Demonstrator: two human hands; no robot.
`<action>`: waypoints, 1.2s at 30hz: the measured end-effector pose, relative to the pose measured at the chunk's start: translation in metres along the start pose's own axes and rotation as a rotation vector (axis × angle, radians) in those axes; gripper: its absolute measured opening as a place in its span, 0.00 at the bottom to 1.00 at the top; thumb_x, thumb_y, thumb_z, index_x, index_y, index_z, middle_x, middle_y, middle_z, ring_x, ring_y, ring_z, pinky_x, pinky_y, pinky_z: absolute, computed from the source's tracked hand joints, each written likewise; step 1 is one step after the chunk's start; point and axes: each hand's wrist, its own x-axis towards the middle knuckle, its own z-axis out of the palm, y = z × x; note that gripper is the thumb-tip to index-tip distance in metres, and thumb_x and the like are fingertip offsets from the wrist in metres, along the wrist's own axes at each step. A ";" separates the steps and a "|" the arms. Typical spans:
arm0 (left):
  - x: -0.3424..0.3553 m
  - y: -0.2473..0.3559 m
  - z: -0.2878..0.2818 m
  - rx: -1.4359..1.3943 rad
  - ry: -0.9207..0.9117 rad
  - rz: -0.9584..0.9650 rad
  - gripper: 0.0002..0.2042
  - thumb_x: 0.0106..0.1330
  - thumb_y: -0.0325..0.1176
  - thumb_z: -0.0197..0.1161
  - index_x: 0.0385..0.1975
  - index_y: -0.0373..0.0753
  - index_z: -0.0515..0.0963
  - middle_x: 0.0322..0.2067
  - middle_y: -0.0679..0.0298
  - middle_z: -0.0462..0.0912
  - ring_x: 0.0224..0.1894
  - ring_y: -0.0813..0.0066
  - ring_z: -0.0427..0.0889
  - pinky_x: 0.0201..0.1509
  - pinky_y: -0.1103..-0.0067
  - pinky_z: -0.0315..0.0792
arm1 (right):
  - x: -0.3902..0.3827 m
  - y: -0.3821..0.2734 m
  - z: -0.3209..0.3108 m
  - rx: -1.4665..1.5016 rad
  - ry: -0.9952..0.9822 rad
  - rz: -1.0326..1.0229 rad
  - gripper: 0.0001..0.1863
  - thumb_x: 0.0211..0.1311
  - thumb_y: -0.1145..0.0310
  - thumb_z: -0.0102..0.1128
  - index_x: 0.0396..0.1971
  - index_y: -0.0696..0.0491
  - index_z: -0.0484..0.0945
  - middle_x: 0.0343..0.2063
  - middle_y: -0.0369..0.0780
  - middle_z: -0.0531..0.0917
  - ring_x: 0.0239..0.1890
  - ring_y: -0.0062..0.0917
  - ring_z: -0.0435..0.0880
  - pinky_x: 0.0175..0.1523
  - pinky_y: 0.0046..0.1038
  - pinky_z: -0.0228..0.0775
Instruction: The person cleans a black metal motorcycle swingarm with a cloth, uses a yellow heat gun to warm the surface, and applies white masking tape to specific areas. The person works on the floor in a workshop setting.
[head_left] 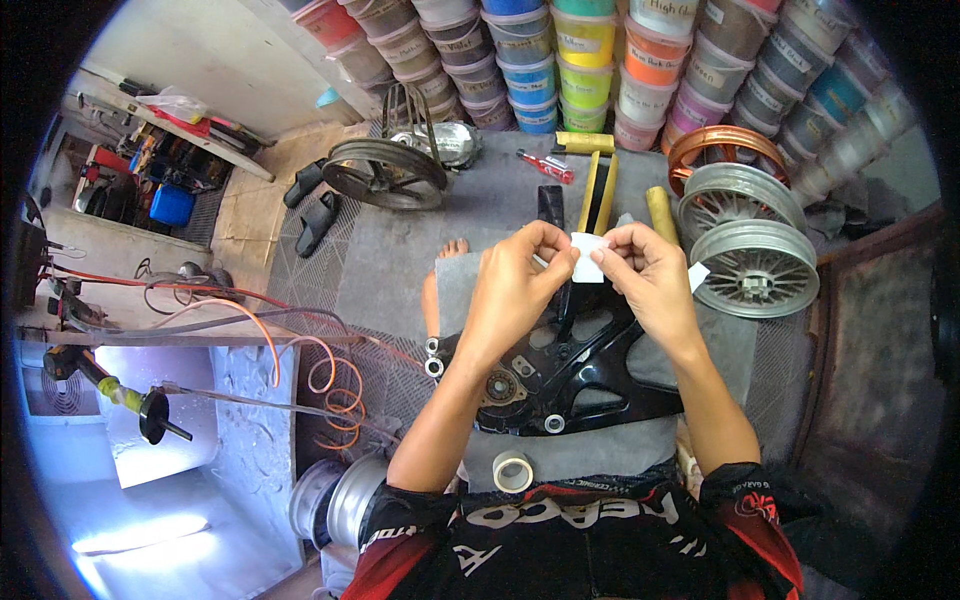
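Note:
Between my two hands is a small white piece (589, 258), tape or paper, pinched by its sides. The thumb and forefinger of my left hand (508, 282) are closed on its left edge. At its right edge, the thumb and fingers of my right hand (652, 280) are closed too. Below the hands lies a glossy black metal vehicle part (598, 378) with round openings and a bearing-like hub (503, 387). My forearms hide some of it. A roll of cream tape (512, 471) sits close to my body. Another white scrap (698, 275) shows beside my right wrist.
Metal wheels (755, 268) are stacked at right; a dark wheel (385, 175) lies at upper left. Lidded tubs (585, 85) line the back. Yellow pieces (598, 190) and a red marker-like tube (545, 166) lie ahead. Orange coiled hose (343, 405) hangs at left.

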 end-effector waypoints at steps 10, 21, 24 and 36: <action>-0.004 0.013 0.001 -0.051 0.086 -0.014 0.14 0.62 0.34 0.66 0.44 0.34 0.78 0.30 0.62 0.83 0.23 0.81 0.78 0.26 0.83 0.71 | -0.004 0.000 0.006 0.218 0.142 0.020 0.06 0.62 0.71 0.63 0.35 0.58 0.78 0.23 0.30 0.78 0.22 0.06 0.71 0.23 0.12 0.61; -0.017 0.008 -0.002 -0.277 -0.042 -0.103 0.11 0.62 0.32 0.65 0.38 0.32 0.79 0.24 0.66 0.81 0.27 0.87 0.78 0.29 0.85 0.72 | -0.021 -0.009 0.004 0.255 0.066 0.047 0.09 0.62 0.72 0.64 0.39 0.59 0.78 0.29 0.34 0.82 0.25 0.09 0.76 0.25 0.13 0.64; -0.021 0.023 -0.005 -0.193 -0.038 -0.087 0.08 0.63 0.30 0.64 0.37 0.32 0.79 0.23 0.67 0.80 0.25 0.87 0.76 0.29 0.85 0.71 | -0.025 -0.013 0.000 0.130 0.076 -0.018 0.12 0.59 0.72 0.65 0.42 0.59 0.78 0.32 0.35 0.82 0.25 0.10 0.76 0.27 0.13 0.66; -0.028 0.047 -0.028 0.192 -0.180 0.266 0.05 0.57 0.27 0.66 0.31 0.36 0.81 0.26 0.64 0.80 0.24 0.80 0.74 0.29 0.81 0.69 | -0.026 -0.050 -0.016 -0.278 -0.173 -0.338 0.05 0.53 0.75 0.66 0.30 0.58 0.81 0.26 0.37 0.82 0.25 0.18 0.79 0.30 0.20 0.69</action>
